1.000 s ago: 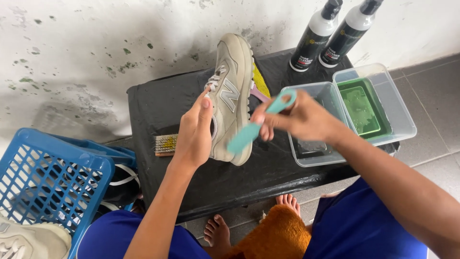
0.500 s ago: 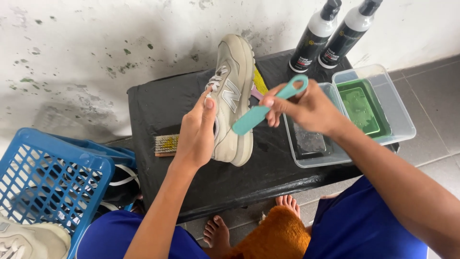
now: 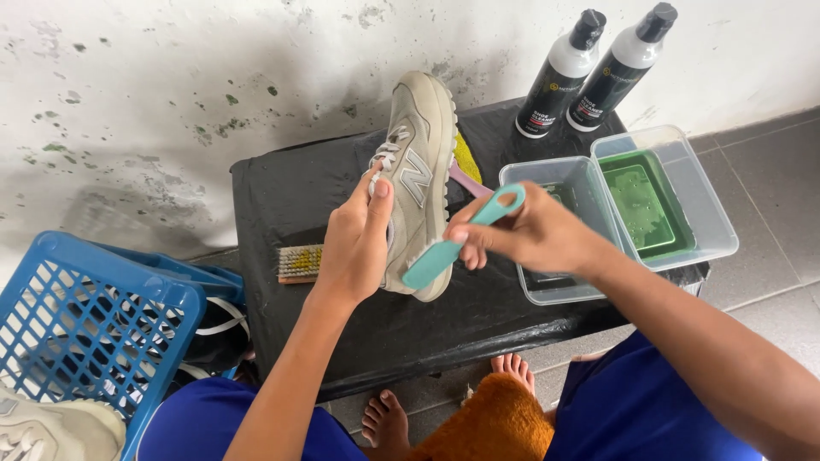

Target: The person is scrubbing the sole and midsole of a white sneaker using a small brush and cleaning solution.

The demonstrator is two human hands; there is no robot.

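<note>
At the far left a blue plastic basket [image 3: 81, 329] stands on the floor beside the bench [image 3: 290, 192], with a pale shoe [image 3: 51, 431] lying in front of it and dark footwear showing behind its slats. On the black-covered bench, a wooden scrub brush [image 3: 299, 262] lies just left of the left hand [image 3: 354, 248], which is wrapped around the heel end of a beige sneaker [image 3: 418, 162], thumb pressed to its side, holding it on edge with the toe pointing toward the stained wall. Compared with a second ago this hand and the sneaker have barely shifted; the grip reads as a steady brace. What has changed is to the right: the right hand [image 3: 534, 235], fingers closed around the looped end of a teal brush [image 3: 453, 242], has slid down from the shoe's mid-section to its lower heel and sole edge, with the brush head now touching the sneaker near the left hand's fingers. I judge that the scrubbing has worked its way along the side toward the heel, so this flank is largely covered. A pink-handled tool [image 3: 470, 181] and a yellow one lie behind the shoe. Further right sit a clear tub [image 3: 559, 286], a second tub holding a green tray [image 3: 645, 205], and two black-and-white bottles [image 3: 589, 68] against the wall.
</note>
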